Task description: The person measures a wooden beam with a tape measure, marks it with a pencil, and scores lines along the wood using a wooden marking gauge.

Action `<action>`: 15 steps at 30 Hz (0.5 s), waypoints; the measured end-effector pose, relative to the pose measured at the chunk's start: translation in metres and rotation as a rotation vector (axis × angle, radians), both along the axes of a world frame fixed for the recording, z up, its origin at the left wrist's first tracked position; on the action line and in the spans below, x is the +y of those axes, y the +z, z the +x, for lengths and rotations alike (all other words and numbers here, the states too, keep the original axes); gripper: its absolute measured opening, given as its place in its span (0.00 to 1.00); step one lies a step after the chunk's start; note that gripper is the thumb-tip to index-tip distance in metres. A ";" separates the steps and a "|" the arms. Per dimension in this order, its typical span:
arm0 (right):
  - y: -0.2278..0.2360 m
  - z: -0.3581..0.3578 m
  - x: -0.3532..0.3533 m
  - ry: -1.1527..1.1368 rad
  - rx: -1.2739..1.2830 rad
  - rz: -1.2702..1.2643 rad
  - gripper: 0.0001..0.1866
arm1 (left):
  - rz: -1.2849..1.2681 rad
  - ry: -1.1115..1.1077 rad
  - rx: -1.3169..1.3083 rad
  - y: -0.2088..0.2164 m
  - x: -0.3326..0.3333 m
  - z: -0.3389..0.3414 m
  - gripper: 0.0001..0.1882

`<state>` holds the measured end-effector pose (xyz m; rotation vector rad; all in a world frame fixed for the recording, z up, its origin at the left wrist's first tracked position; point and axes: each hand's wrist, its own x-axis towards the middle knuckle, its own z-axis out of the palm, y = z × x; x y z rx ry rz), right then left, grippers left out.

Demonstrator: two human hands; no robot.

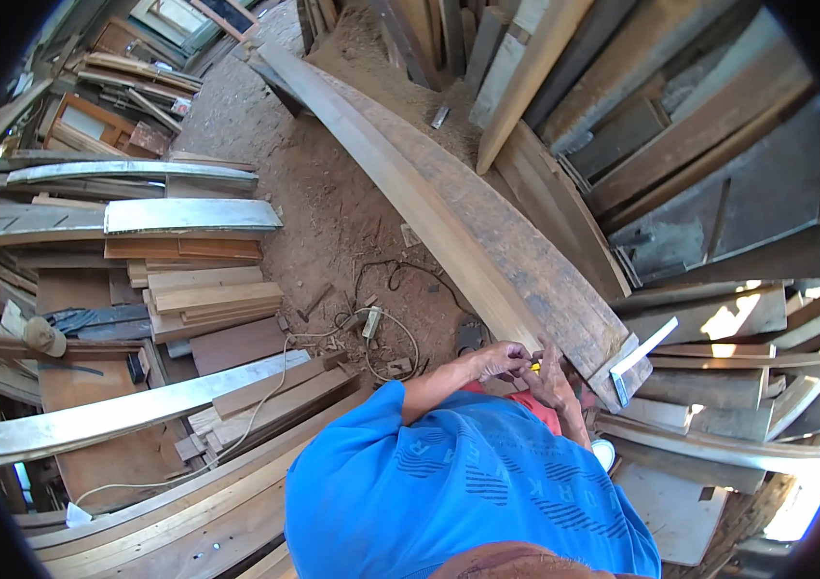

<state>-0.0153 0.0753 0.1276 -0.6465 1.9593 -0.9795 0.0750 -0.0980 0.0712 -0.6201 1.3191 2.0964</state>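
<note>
My left hand (pixel 504 359) and my right hand (pixel 553 381) meet in front of my body, by the near end of a long light-brown plank (pixel 429 230). Between their closed fingers shows a small yellow thing (pixel 534 367), too small and covered to name. The plank lies lengthwise along a thick, worn wooden beam (pixel 516 246) that runs away toward the upper left. On the beam's near end, right of my right hand, rests a try square with a pale blade (pixel 646 345) and a blue handle (pixel 620 390).
Stacked boards (pixel 217 294) fill the left side. More timber leans and lies (pixel 709 396) at the right. On the dirt floor (pixel 304 212) are a white power strip (pixel 371 322), tangled cords and a hammer (pixel 315 301). A white round container (pixel 603 454) stands beside my right forearm.
</note>
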 end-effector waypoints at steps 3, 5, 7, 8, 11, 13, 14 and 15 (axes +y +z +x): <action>0.009 -0.002 -0.031 0.075 -0.004 -0.077 0.40 | 0.014 0.042 0.088 -0.001 -0.049 -0.001 0.14; 0.009 -0.005 -0.036 0.117 0.016 -0.023 0.31 | 0.236 0.361 0.089 0.014 -0.100 -0.005 0.10; -0.001 -0.012 -0.016 0.109 -0.056 0.074 0.27 | 0.290 0.646 0.263 0.047 -0.182 -0.010 0.13; -0.008 -0.013 0.002 0.078 -0.116 0.134 0.25 | 0.307 0.842 0.274 0.044 -0.235 -0.006 0.10; -0.018 -0.010 0.050 0.085 -0.098 0.198 0.24 | 0.292 1.162 0.424 0.028 -0.391 0.030 0.06; 0.011 -0.010 0.054 0.151 -0.081 0.210 0.23 | 0.066 1.539 0.224 0.049 -0.424 0.040 0.06; 0.011 -0.009 0.040 0.156 -0.075 0.206 0.23 | -0.026 1.360 0.313 0.045 -0.426 0.042 0.07; 0.008 -0.006 0.022 0.106 -0.155 0.204 0.22 | -0.107 1.162 0.393 0.045 -0.417 0.034 0.07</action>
